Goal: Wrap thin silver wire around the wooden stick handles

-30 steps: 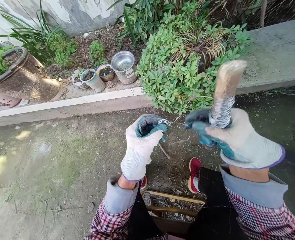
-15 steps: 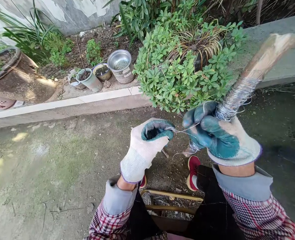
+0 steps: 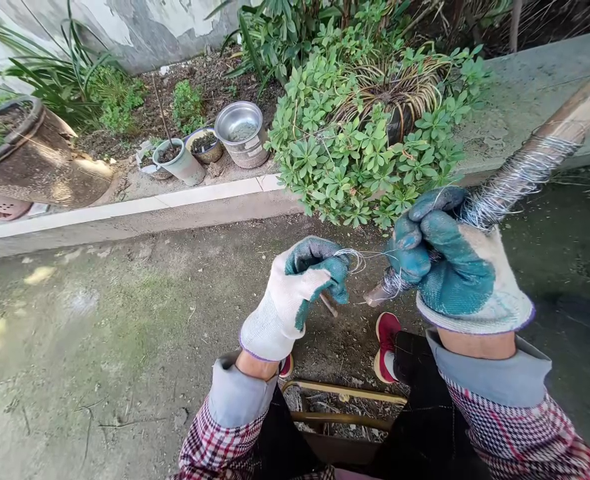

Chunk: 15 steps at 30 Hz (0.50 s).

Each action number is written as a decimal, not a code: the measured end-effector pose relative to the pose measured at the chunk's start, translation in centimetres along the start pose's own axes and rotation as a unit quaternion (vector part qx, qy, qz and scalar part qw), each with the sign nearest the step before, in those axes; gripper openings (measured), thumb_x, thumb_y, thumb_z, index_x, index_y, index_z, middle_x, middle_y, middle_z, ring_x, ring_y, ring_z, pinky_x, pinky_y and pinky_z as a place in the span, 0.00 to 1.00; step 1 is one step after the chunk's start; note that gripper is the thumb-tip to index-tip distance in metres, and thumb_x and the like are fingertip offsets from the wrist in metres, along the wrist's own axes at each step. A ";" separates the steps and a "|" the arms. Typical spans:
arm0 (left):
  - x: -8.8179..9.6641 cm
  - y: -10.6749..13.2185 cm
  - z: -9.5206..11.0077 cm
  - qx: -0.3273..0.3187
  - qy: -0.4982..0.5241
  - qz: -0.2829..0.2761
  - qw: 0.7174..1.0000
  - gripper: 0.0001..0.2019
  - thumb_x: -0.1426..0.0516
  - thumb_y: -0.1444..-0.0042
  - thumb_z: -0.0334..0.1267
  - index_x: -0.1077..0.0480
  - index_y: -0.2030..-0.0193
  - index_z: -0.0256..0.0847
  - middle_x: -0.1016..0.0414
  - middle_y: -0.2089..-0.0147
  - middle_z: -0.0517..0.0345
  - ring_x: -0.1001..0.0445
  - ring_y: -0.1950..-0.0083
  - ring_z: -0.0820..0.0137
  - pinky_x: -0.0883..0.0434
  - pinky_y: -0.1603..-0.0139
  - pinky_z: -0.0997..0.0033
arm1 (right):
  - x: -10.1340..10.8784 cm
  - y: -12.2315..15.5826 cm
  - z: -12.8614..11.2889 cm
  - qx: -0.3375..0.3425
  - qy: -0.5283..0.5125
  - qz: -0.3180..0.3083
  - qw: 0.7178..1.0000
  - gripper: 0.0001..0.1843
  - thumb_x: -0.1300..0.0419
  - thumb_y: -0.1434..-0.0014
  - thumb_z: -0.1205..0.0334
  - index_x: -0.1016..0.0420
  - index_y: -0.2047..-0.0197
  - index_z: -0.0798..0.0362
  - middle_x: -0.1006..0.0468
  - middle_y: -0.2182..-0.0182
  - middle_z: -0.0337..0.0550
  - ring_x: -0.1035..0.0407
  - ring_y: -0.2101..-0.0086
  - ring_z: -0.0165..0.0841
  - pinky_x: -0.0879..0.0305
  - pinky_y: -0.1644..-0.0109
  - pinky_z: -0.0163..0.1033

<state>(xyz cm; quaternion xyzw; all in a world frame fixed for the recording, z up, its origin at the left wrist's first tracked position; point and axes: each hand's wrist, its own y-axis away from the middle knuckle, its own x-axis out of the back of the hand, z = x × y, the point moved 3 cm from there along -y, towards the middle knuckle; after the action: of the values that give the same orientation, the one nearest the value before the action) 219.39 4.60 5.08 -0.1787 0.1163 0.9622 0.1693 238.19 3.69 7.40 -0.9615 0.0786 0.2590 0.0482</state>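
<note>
Both hands wear white gloves with teal palms. My right hand (image 3: 455,267) is closed round a wooden stick (image 3: 579,113) wound with thin silver wire (image 3: 515,177); the stick slants from lower left to upper right. My left hand (image 3: 299,293) is closed in a pinch on a small loop of the same wire (image 3: 355,259), which runs across to the stick's lower end. The two hands are a short gap apart, above my red shoes (image 3: 387,333).
A leafy green shrub (image 3: 365,147) stands just beyond the hands. A white curb (image 3: 125,210) borders a bed with a metal bowl (image 3: 242,130), small pots (image 3: 179,160) and a tipped brown planter (image 3: 35,157). A concrete slab (image 3: 525,87) lies right. A stool frame (image 3: 345,407) sits below me.
The stick has swung from near upright down toward the right. My right hand turned palm-up with it. My left hand kept its pinch on the wire loop and shifted slightly right.
</note>
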 end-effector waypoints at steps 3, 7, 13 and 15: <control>-0.2 0.0 0.4 -0.027 0.001 0.035 0.999 0.09 0.31 0.50 0.39 0.25 0.65 0.40 0.22 0.69 0.64 0.26 0.76 0.78 0.26 0.76 0.78 | -0.3 0.4 -0.2 0.018 0.024 0.005 1.000 0.07 0.26 0.45 0.60 0.20 0.66 0.44 0.21 0.73 0.36 0.31 0.81 0.28 0.42 0.86 0.32; -0.3 0.2 0.8 -0.035 -0.003 0.070 0.997 0.09 0.31 0.52 0.37 0.26 0.66 0.40 0.22 0.70 0.64 0.26 0.77 0.77 0.26 0.78 0.78 | -0.9 0.9 -0.2 0.032 0.021 0.006 0.999 0.06 0.26 0.45 0.61 0.19 0.66 0.44 0.19 0.73 0.35 0.27 0.79 0.32 0.33 0.84 0.34; -0.2 0.1 0.7 -0.039 0.018 0.081 0.996 0.09 0.31 0.53 0.35 0.25 0.66 0.40 0.21 0.68 0.63 0.27 0.76 0.77 0.27 0.76 0.78 | -1.2 0.8 0.5 0.004 0.035 0.007 0.999 0.07 0.26 0.45 0.59 0.19 0.65 0.44 0.18 0.73 0.38 0.27 0.80 0.34 0.33 0.86 0.37; -0.1 0.0 0.7 -0.039 0.042 0.069 0.996 0.10 0.30 0.53 0.36 0.25 0.66 0.40 0.21 0.67 0.62 0.27 0.74 0.77 0.27 0.75 0.77 | -1.0 0.5 0.7 0.009 0.034 0.012 0.999 0.07 0.25 0.45 0.59 0.20 0.65 0.43 0.18 0.72 0.37 0.27 0.80 0.34 0.32 0.85 0.38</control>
<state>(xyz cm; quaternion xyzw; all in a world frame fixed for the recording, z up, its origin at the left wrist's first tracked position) 219.31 4.73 5.73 -0.2167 0.0980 0.9671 0.0901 236.92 3.37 7.27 -0.9682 0.0935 0.2263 0.0508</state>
